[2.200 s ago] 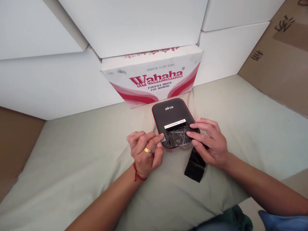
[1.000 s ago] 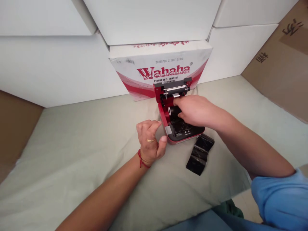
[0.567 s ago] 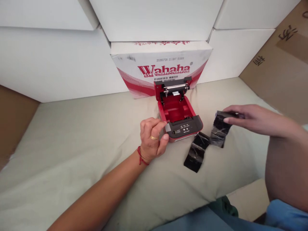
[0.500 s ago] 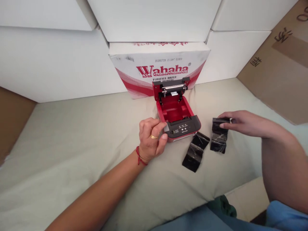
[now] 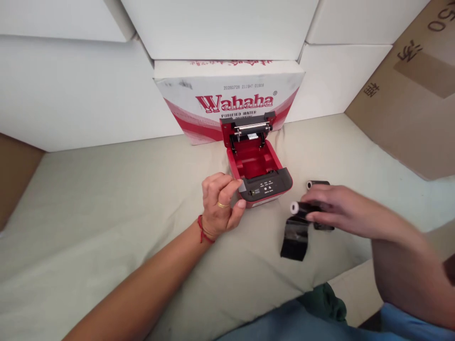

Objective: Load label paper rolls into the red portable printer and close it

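The label printer (image 5: 256,166) has a red body and a black front panel, and its lid stands raised, showing a bare red compartment. My left hand (image 5: 222,201) is curled at the printer's front left corner, its index fingertip on the silver patch there and its thumb near the side. Just right of the printer, my right hand (image 5: 341,208) grips a black label roll (image 5: 301,209) with a white core. A loose black strip (image 5: 295,241) trails from that roll over the cloth. Partly hidden behind this hand lies a second black label roll (image 5: 320,183).
Behind the printer stands a white and red Wahaha water carton (image 5: 231,97), close to the raised lid. White boxes (image 5: 220,28) are stacked at the back. A brown cardboard box (image 5: 408,109) borders the right. Pale green cloth (image 5: 124,199) covers the work surface.
The printer lid was opened and my right hand took a label roll out, setting it down at the right. That hand then moved left and picked up the other roll. My left hand stayed by the printer.
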The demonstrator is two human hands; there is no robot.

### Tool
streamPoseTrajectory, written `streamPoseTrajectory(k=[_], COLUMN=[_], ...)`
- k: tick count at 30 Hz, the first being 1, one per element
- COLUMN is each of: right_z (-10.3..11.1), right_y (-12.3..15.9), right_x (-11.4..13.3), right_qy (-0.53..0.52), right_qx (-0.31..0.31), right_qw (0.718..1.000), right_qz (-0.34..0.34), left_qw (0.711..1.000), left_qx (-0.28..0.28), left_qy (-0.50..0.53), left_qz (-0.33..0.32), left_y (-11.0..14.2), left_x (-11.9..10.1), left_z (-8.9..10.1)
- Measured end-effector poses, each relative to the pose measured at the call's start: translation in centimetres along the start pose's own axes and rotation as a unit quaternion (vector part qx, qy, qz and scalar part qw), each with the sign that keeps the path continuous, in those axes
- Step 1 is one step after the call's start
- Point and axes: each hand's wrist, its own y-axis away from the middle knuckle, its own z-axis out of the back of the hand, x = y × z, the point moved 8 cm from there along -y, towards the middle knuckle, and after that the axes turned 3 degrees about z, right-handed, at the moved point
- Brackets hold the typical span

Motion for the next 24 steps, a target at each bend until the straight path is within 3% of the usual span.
streamPoseTrajectory(k=[4,7,9,11,14,17,24], right_z=[6.7,8.9,8.3,6.4,3.5,2.2,2.0], right_y=[0.7,-2.7,-6.4,-10.0,-13.8,-15.1,-16.6], right_x=[4.2,6.5,7.4,7.6,7.5,7.4,7.9], right_qy=[-0.057,0.01,0.08,0.15,0.231,0.278,0.303], right_qx=[0.022,-0.022,-0.073,-0.081,-0.044,0.002,0.043], right_qw=[0.997,0.997,0.99,0.984,0.972,0.96,0.949], right_qz=[0.048,0.077,0.086,0.058,0.007,-0.028,-0.074], left_qw=[1.0,0.999,0.999,0.999,0.997,0.995,0.992], left_qx=[0.009,0.005,-0.01,-0.019,0.002,0.04,0.061], left_qy=[0.024,0.037,0.036,0.031,0.014,0.013,0.06], left_qz=[0.009,0.013,-0.006,-0.039,-0.079,-0.086,-0.095], left_y=[0.1,0.0,-0.2,-0.4,-0.6,-0.6,-0.7], left_x=[0.2,0.3,-0.1,-0.7,-1.8,-2.3,-2.9], left_z=[-0.2,-0.2,0.0,0.3,0.0,-0.6,-0.9])
